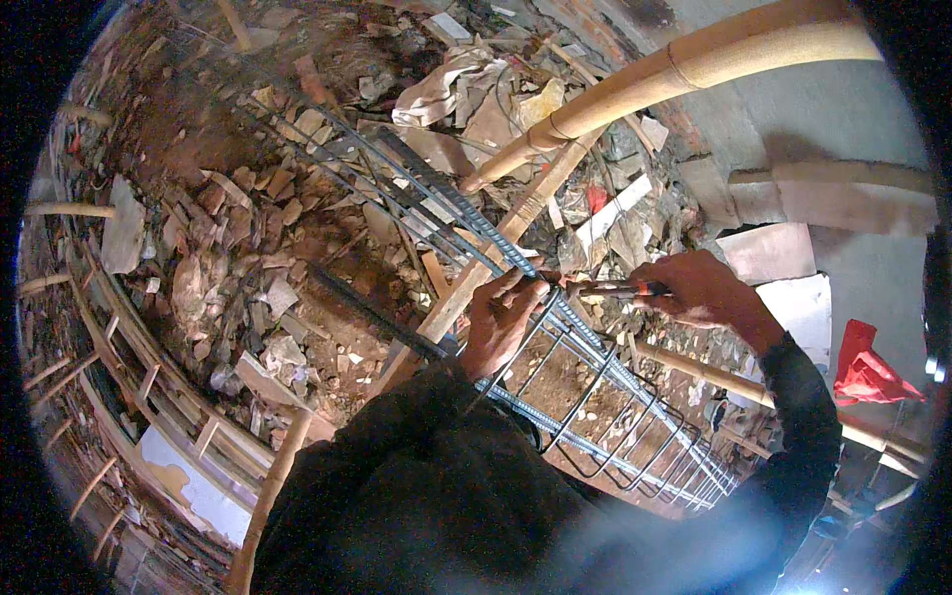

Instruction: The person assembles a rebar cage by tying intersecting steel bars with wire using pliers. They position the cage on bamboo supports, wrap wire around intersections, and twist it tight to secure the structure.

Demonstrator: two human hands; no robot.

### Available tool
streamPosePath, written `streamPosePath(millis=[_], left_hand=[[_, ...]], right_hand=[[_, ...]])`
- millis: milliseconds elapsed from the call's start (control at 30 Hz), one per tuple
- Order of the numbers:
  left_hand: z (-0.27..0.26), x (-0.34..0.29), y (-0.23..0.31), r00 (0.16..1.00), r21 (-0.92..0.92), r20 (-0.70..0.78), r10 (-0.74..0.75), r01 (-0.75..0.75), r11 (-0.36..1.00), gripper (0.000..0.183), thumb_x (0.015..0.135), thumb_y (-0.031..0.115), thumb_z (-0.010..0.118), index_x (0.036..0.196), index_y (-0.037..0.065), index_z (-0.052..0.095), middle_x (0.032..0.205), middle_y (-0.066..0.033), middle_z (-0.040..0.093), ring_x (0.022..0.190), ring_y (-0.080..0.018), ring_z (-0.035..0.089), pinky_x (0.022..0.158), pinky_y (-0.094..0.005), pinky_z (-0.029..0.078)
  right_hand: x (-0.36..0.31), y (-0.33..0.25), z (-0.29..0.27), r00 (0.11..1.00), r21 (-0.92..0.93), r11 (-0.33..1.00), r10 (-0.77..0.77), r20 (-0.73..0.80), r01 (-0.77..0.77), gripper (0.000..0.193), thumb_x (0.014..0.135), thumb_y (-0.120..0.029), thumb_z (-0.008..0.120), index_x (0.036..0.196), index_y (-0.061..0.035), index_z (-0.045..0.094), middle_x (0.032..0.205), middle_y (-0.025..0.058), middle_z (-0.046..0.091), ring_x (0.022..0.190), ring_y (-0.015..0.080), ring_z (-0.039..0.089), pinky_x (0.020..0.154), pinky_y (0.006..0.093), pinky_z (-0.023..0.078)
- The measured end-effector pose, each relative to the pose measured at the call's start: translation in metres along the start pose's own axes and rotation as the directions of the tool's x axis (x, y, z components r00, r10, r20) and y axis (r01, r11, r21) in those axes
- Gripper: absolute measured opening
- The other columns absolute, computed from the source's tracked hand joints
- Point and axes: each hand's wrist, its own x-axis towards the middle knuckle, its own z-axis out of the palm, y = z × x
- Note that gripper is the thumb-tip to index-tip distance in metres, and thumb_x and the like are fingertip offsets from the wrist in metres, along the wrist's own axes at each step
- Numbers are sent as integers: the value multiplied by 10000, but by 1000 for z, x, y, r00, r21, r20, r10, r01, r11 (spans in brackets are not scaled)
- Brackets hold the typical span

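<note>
A steel rebar cage [602,349] slants from the middle toward the lower right, its long ribbed bars ringed by thin square stirrups. My left hand [503,322] is closed, its fingertips pinching at the upper corner where a stirrup meets a ribbed bar. From the other side, my right hand [699,290] grips a pair of pliers [613,289] with some orange on the handle. The tool's jaws point left and reach that same corner, close to my left fingertips. What lies between the jaws is too small to make out.
A wooden beam [471,288] crosses under the bars. A thick bamboo pole [684,71] spans the upper right. Broken rubble [268,248] covers the dirt. A ladder-like wooden frame [178,397] stands at left, and a red cloth [868,367] lies at right.
</note>
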Motion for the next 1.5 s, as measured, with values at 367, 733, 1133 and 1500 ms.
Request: streamPosePath(millis=[367, 733, 1133, 1500], left_hand=[[1, -4, 6, 998, 129, -5, 55, -54, 990, 418, 1029, 239, 689, 1353, -22, 651, 1091, -44, 739, 847, -103, 642, 743, -266, 533], [-1, -1, -14, 995, 4, -55, 83, -83, 997, 406, 1023, 224, 710, 1336, -29, 655, 1101, -60, 734, 865, -105, 648, 738, -251, 531], [6, -2, -3, 997, -46, -20, 79, -80, 996, 334, 1037, 40, 637, 1353, -60, 603, 1180, -141, 744, 1084, -178, 707, 942, -312, 576], [3, -3, -6, 991, 101, -73, 113, -105, 989, 357, 1027, 132, 687, 1355, -6, 658, 1187, -84, 746, 984, -122, 678, 846, -287, 560]], right_hand=[[-24, -49, 13, 945, -455, 882, -39, -326, -120, 588, 872, -131, 709, 1437, -107, 549, 1055, 162, 685, 932, 364, 665, 908, 517, 535], [24, -2, -35, 947, 201, 977, 2, 321, -70, 285, 916, -357, 734, 978, -79, 755, 826, 144, 723, 762, 363, 725, 710, 499, 552], [22, 23, -2, 996, -428, 903, -63, -71, 27, 499, 661, -344, 883, 994, -94, 607, 715, 123, 671, 731, 390, 710, 674, 524, 556], [18, 24, -8, 716, -660, 749, -493, -494, 60, 712, 631, -277, 889, 1271, -110, 625, 1178, 85, 619, 1140, 263, 593, 1041, 432, 467]])
